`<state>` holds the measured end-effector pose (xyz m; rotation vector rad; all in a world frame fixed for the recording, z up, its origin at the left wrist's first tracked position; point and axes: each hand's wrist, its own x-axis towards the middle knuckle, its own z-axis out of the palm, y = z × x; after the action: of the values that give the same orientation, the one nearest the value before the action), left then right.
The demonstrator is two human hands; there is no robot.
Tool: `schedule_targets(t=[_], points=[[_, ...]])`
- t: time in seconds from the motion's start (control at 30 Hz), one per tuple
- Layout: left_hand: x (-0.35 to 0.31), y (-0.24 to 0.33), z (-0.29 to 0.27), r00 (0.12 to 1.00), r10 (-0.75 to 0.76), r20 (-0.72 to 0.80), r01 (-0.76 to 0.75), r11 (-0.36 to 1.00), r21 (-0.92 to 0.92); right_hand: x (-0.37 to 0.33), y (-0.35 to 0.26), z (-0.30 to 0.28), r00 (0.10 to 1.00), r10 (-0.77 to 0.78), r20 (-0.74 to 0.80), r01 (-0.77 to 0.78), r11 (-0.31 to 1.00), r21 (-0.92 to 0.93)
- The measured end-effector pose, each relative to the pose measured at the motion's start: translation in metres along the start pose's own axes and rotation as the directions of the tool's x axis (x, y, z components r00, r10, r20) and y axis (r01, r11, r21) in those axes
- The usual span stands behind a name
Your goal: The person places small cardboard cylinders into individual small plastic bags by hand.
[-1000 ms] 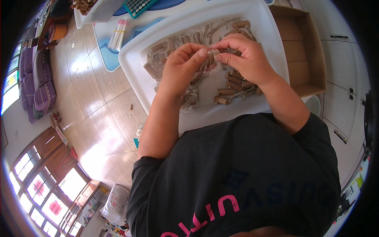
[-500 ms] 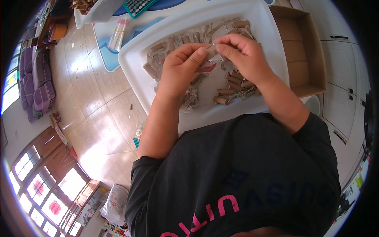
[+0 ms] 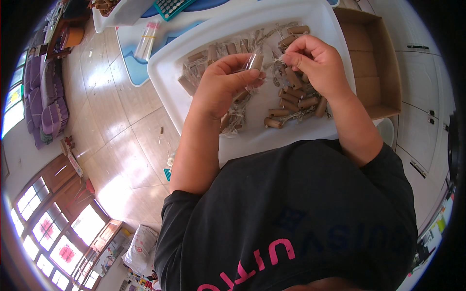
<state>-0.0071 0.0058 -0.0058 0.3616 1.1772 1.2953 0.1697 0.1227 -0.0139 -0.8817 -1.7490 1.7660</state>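
Head view: nearest my lens lay the wearer's black T-shirt (image 3: pixel 291 194) with pink lettering across its front, and two bare forearms reached out beyond it. The left hand (image 3: pixel 242 72) was closed on a clear bag with a brown tube (image 3: pixel 256 61) in it, held up over the middle of the white tray (image 3: pixel 165 63). To its right, the right hand (image 3: pixel 285 57) hung over the tray with thumb and forefinger drawn narrow, nearly together at the tips; from my end I could not tell whether they pinched anything.

In the tray beneath, just below the right hand, I had loose brown cylinders (image 3: pixel 289 99) lying in a heap with pale strings tangled among them. Past the left hand, toward the far side, bagged cylinders (image 3: pixel 213 53) crowded together in crinkled plastic.

Against the tray's right side stood an open cardboard box (image 3: pixel 390 72). Off to the left I picked out the white and blue counter (image 3: pixel 133 75), bearing a banded bundle of clear sleeves (image 3: pixel 146 41) with pink ends and a teal keyboard-like thing (image 3: pixel 170 6). Farther out, I saw glossy floor tiles (image 3: pixel 97 102), white cabinets (image 3: pixel 420 82) on the right, and a purple sofa (image 3: pixel 53 106) on the left.
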Motion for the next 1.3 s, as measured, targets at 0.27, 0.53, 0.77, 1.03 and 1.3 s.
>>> schedule_targets(t=[0.27,0.53,0.77,1.03,1.3], points=[[0.001,-0.001,-0.002,0.983,-0.140,0.123,0.132,0.989,0.071,0.002,-0.005,0.012,0.984,-0.169,0.047,0.175,0.960,-0.219],[0.003,-0.007,0.006,0.997,-0.067,0.039,0.069,0.997,-0.036,-0.007,0.003,0.020,0.970,-0.240,-0.032,0.216,0.916,-0.338],[0.004,-0.009,0.011,1.000,-0.014,0.006,0.015,0.970,-0.243,-0.005,0.009,0.025,0.906,-0.418,-0.064,0.371,0.857,-0.357],[0.004,-0.009,0.015,0.995,0.049,-0.085,-0.052,0.998,-0.036,-0.004,0.006,0.023,0.967,-0.255,-0.005,0.250,0.953,-0.171],[0.001,-0.007,0.016,0.988,0.132,-0.084,-0.132,0.991,0.002,-0.001,0.001,0.018,0.998,0.047,0.043,-0.049,0.998,0.038]])
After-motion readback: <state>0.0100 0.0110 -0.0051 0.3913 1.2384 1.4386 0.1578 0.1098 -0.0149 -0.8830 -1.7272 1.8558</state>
